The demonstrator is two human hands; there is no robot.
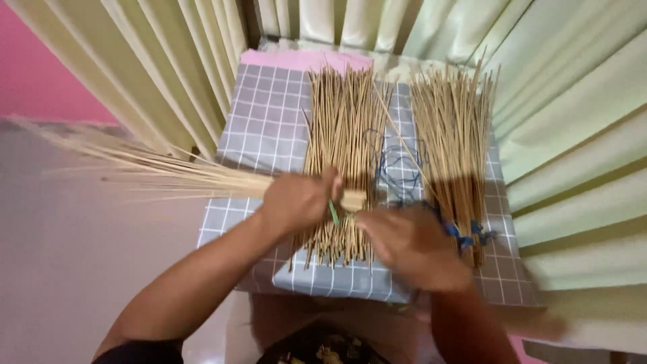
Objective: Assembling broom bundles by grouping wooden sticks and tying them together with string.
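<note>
Left hand [296, 201] clamped round stick bundle [175, 176], blurred toward frame left; right hand [411, 246] motion-smeared at centre, grip unreadable.

Colours and patterns of the work surface and its surroundings.
The cloth [269, 121] was grey with a white grid; the stick piles [344, 135] were tan; the cord [465, 232] was blue; the band [333, 212] was green; the curtains [573, 101] were pale yellow-green; the wall [40, 74] was pink.

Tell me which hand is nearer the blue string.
Right. The right hand lies beside the blue string at the right stick pile's base; the left hand grips a stick bundle further left.
</note>
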